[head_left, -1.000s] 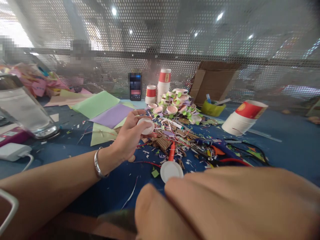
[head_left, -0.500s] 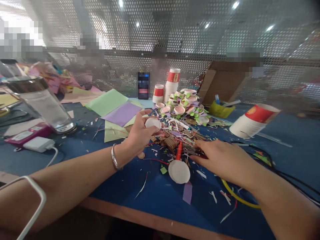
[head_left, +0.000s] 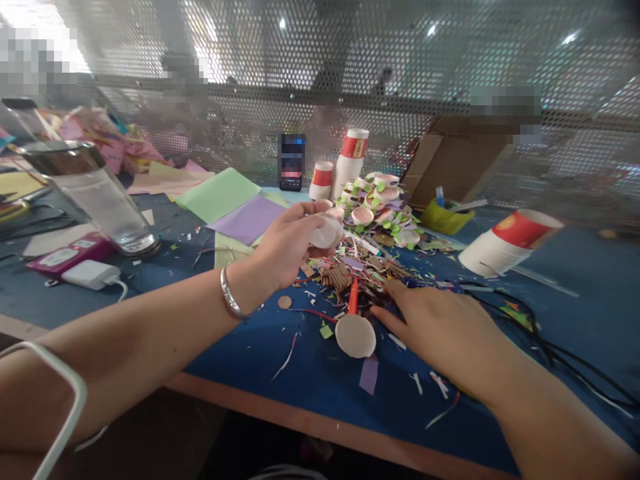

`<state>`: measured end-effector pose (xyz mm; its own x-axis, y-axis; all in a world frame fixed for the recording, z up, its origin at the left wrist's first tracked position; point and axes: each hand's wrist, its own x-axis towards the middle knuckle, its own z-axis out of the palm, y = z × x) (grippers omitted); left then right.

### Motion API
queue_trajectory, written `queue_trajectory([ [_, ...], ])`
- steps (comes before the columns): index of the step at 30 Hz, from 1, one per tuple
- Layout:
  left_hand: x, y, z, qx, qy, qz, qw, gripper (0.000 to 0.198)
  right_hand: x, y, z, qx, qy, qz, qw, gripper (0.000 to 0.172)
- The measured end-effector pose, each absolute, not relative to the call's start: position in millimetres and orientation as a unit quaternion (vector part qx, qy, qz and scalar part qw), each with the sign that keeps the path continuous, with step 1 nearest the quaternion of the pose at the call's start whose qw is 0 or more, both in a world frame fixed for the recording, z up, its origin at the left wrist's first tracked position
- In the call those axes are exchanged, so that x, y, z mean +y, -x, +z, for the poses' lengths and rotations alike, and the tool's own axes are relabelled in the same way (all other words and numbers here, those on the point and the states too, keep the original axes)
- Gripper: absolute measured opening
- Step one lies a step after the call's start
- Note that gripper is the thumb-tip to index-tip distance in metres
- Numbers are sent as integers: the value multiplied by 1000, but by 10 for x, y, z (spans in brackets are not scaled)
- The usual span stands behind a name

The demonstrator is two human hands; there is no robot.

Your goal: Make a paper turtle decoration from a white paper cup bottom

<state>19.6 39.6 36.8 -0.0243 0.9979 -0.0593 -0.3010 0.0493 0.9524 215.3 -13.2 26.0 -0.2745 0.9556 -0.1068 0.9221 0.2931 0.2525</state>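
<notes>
My left hand (head_left: pixel 293 243) pinches a small white round piece (head_left: pixel 325 231), which looks like the cut-off bottom of a paper cup; motion blurs it. Over the near right edge of the scrap pile (head_left: pixel 340 277), my right hand (head_left: pixel 425 320) reaches with thumb and index finger apart, and no held thing shows between them. A red stick-like marker (head_left: pixel 353 297) lies left of those fingertips. Just in front of it is a white paper disc (head_left: pixel 355 336). Behind the scraps rises a heap of shallow cup bottoms (head_left: pixel 363 215) with pink insides and green paper bits.
Stacked red-and-white paper cups (head_left: pixel 349 173) stand behind the heap, near a phone (head_left: pixel 291 163). Another cup stack (head_left: pixel 510 243) leans at right, past a yellow-green container (head_left: pixel 445 217). A glass bottle (head_left: pixel 110 207) and coloured paper sheets (head_left: pixel 220 193) lie left; black cables (head_left: pixel 535 327) run right.
My left hand has moved right and slightly up with the white round piece. My right hand has shifted a little left and down at the scraps. The whole view has tilted slightly.
</notes>
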Motion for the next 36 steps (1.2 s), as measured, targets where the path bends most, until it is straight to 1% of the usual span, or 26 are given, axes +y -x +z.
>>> queue_trajectory([
  [3,346,-195,365,427,-398,576,572,19,-159,-2138,302,791,-596,100,97,28],
  [6,326,-174,249,406,-380,582,594,23,-182,-2115,328,801,-592,71,54,28],
  [10,320,-145,115,382,-347,571,638,21,-196,-2102,318,828,-560,30,-2,26],
  [13,314,-126,101,352,-338,564,666,20,-174,-2109,289,844,-533,-53,9,30],
  [14,312,-120,105,339,-338,563,674,20,-161,-2112,279,847,-526,-70,17,28],
  [16,309,-108,114,315,-342,561,685,19,-132,-2121,264,852,-516,-83,24,25],
  [18,302,-103,114,309,-343,555,692,19,-107,-2133,265,853,-513,-96,12,25],
  [20,288,-107,105,314,-344,547,695,20,-91,-2148,283,843,-521,-128,-27,25],
  [23,247,-131,87,325,-354,524,704,21,-81,-2172,318,817,-532,-180,-131,23],
  [26,190,-171,69,321,-360,493,724,21,-68,-2187,320,797,-537,-162,-224,21],
  [29,131,-222,56,306,-368,472,741,20,-37,-2194,284,782,-546,-119,-275,21],
  [34,40,-290,44,285,-386,466,744,19,17,-2187,227,777,-556,-109,-274,22],
  [35,25,-295,39,279,-392,467,742,20,21,-2182,224,778,-556,-108,-273,23],
  [36,12,-298,31,273,-403,469,737,25,21,-2176,222,777,-556,-105,-275,23],
])
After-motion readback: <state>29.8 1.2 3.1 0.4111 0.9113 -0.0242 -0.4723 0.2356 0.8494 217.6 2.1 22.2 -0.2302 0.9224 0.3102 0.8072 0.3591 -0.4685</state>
